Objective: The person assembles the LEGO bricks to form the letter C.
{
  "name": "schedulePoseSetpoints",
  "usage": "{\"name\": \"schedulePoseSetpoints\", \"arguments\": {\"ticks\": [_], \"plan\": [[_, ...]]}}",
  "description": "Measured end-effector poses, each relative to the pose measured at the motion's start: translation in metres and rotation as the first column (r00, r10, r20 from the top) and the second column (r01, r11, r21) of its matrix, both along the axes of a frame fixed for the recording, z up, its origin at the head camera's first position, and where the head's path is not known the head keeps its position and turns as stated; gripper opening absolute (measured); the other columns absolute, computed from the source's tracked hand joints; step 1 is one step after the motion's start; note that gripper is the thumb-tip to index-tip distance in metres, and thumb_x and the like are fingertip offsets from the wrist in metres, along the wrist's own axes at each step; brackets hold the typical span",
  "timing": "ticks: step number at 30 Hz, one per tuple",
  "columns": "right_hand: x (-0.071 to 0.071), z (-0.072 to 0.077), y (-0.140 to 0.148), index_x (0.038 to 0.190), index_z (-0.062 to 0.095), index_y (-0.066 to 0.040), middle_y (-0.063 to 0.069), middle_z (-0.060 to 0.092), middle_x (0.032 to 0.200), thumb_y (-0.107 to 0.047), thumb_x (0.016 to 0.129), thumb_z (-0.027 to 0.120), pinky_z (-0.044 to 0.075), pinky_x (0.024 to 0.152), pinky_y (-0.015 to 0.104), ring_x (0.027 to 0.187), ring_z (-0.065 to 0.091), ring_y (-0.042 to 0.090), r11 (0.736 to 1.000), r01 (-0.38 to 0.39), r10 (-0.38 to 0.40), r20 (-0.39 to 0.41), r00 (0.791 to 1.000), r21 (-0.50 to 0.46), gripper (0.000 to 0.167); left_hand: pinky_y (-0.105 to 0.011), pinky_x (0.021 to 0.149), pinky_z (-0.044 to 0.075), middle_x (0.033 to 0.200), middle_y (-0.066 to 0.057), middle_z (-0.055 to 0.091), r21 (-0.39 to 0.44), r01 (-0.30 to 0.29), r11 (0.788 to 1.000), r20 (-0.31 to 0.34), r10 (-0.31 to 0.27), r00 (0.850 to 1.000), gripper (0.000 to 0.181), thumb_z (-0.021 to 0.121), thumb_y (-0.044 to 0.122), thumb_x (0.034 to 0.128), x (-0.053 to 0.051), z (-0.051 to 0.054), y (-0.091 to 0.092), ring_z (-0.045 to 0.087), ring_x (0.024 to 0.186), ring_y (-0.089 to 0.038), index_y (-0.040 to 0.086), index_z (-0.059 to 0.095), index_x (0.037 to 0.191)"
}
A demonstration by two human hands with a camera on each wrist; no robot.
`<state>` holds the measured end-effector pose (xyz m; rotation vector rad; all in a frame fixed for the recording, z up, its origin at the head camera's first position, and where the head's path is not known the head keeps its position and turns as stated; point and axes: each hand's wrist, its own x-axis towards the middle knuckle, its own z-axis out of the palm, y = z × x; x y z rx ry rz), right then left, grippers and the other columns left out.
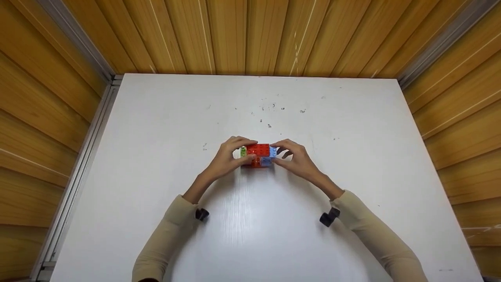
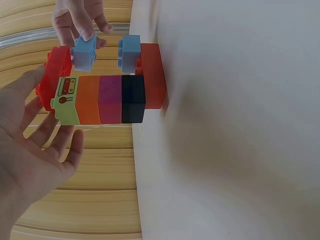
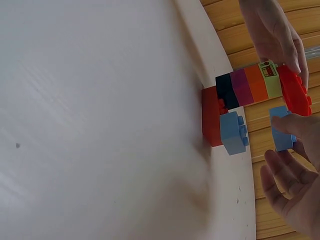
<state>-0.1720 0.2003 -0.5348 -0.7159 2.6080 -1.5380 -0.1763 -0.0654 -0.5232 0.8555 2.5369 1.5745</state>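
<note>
A tower of toy building bricks stands on a long red bottom brick (image 2: pixel 155 75). Stacked at one end are black (image 2: pixel 133 99), purple (image 2: pixel 110 100), orange (image 2: pixel 88 100) and light green (image 2: pixel 66 109) bricks, the green one printed. At the base's other end sits a light blue brick (image 2: pixel 131 52). Across the top lies a red brick (image 1: pixel 261 149), overhanging to the right. My left hand (image 1: pixel 226 159) grips this top brick between thumb and fingers. My right hand (image 1: pixel 298 158) pinches a second light blue brick (image 3: pixel 281 135) beside the overhanging end, above the lower blue one.
The bricks stand on a white table (image 1: pixel 250 203) with dark scuff marks towards the back. Wood-patterned panels (image 1: pixel 250 37) rise behind it and at both sides. A metal rail (image 1: pixel 80 176) runs along the left edge.
</note>
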Motion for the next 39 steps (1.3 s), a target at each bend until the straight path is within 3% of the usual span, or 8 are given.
{"name": "schedulePoseSetpoints", "arguments": {"ticks": [8,13,19,30,39], "plan": [[0.0009,0.0041,-0.0019,0.124,0.068,0.002,0.02,0.072,0.114,-0.002,0.086,0.079,0.06,0.079,0.044,0.096,0.073,0.035,0.999,-0.029,0.028,0.037,0.999,0.039,0.039,-0.046,0.103,0.05,0.123,-0.009,0.072,-0.023,-0.004,1.0,-0.015,0.004,1.0,0.041,0.076,0.026,0.0936,-0.0018,0.0003,0.003,0.061,0.117,-0.027,0.006,0.07,0.13],[0.0003,0.0032,-0.0031,0.124,0.068,0.002,0.019,0.073,0.116,-0.002,0.087,0.078,0.059,0.077,0.031,0.096,0.073,0.033,0.999,-0.034,0.034,0.02,0.999,0.027,0.039,-0.049,0.099,0.052,0.113,-0.009,0.074,-0.029,-0.017,0.999,-0.032,0.016,0.999,0.039,0.077,0.025,0.0917,-0.0024,0.0006,0.0023,0.062,0.108,-0.026,0.009,0.072,0.127],[0.002,0.0031,-0.0052,0.124,0.068,0.001,0.018,0.073,0.118,0.0,0.086,0.078,0.058,0.075,0.029,0.095,0.073,0.031,1.0,-0.016,0.016,-0.005,1.0,-0.001,0.039,-0.056,0.097,0.051,0.108,-0.011,0.073,-0.032,-0.026,0.999,-0.023,0.025,0.999,0.038,0.078,0.026,0.0909,-0.0026,0.0011,0.0022,0.062,0.105,-0.028,0.011,0.073,0.126],[0.0048,-0.0022,-0.0072,0.128,0.068,-0.002,0.016,0.073,0.114,-0.003,0.086,0.079,0.057,0.073,0.024,0.091,0.072,0.028,0.999,0.019,-0.02,-0.05,0.999,-0.026,0.043,-0.055,0.093,0.052,0.106,-0.011,0.073,-0.043,-0.033,0.999,-0.033,0.031,0.999,0.039,0.079,0.027,0.0904,-0.0034,-0.0018,0.0025,0.062,0.103,-0.027,0.011,0.074,0.125],[0.0079,-0.0058,-0.0102,0.126,0.069,0.0,0.017,0.073,0.116,0.0,0.085,0.078,0.055,0.073,0.024,0.089,0.072,0.028,0.994,0.078,-0.078,-0.002,0.997,-0.072,0.041,-0.055,0.089,0.051,0.103,-0.01,0.072,-0.047,-0.033,0.998,-0.051,0.031,0.998,0.039,0.079,0.027,0.0899,-0.0039,-0.0014,0.0023,0.062,0.099,-0.027,0.011,0.074,0.125]]}}
